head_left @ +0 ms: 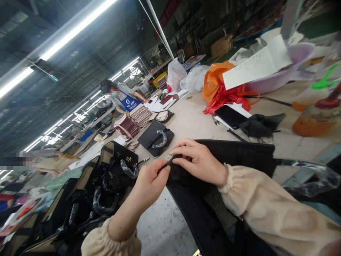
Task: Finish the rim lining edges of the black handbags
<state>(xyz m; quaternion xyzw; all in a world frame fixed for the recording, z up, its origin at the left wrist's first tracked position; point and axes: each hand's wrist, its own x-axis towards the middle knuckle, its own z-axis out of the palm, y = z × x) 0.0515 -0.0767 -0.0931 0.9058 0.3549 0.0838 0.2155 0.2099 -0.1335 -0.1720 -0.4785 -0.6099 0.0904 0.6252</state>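
Note:
A large black bag piece (234, 156) lies on the pale worktable (191, 121) in front of me. My left hand (150, 179) pinches a thin dark strip or tool (166, 164) at the bag's near corner. My right hand (198, 160) rests on the same corner, its fingers curled and pressing on the black material beside that strip. Both sleeves are cream-coloured.
Finished black handbags (114, 170) with wrapped handles stand in a box at my left. Another black bag (156, 138), a phone (230, 115), red and orange plastic bags (223, 92), a lilac basin (282, 71) and glue jars (317, 117) lie around. A person in a blue apron (125, 99) works farther along.

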